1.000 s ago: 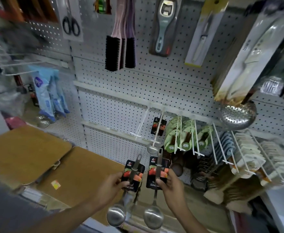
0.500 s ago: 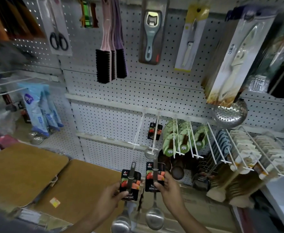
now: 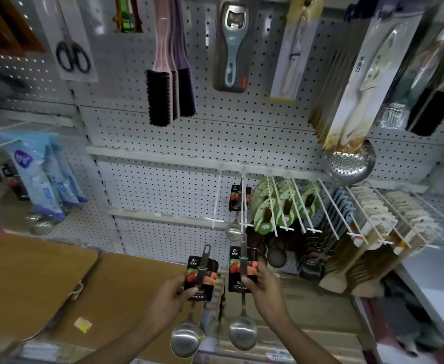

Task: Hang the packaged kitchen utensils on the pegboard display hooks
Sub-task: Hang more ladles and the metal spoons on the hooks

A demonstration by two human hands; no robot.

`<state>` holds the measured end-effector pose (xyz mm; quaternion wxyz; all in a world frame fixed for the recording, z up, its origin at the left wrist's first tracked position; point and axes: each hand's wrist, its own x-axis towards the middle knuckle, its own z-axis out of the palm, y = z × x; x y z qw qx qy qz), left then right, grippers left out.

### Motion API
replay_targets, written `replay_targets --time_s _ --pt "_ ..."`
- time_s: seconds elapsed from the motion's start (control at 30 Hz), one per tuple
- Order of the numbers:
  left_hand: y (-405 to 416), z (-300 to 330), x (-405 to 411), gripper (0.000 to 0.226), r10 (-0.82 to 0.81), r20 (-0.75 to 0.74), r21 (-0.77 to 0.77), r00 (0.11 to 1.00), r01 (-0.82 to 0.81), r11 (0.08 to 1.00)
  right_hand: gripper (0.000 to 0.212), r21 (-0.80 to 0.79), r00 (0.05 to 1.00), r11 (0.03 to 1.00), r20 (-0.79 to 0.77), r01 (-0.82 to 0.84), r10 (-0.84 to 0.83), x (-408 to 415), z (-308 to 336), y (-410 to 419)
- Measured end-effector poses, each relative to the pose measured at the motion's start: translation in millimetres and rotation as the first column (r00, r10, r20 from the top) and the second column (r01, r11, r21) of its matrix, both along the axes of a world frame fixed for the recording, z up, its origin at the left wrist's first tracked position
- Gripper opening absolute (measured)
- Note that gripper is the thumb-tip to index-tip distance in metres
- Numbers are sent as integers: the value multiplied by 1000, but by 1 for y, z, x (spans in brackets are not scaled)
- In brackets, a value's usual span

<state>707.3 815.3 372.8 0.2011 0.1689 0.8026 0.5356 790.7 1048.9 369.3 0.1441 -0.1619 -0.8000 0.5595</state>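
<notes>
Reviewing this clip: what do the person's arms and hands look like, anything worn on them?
Both forearms are bare as far as the frame shows: no sleeves, gloves, watch or bracelets visible. The left hand and right hand show no rings that I can make out. The arms enter from the bottom edge, so the upper arms are out of view.

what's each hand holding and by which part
Left hand grips one ladle at its black card; right hand grips another ladle likewise.
</notes>
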Motion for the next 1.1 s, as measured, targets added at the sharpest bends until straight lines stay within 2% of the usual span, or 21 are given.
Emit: replay_targets --time_s 0.7,1.1 --pt "20 -27 -14 21 11 5 -21 1000 -11 1000 17 -98 999 995 7 -34 35 -27 -18 15" --pt "36 -22 -10 18 32 21 35 999 -33 999 16 -73 999 997 25 -30 32 -50 -21 26"
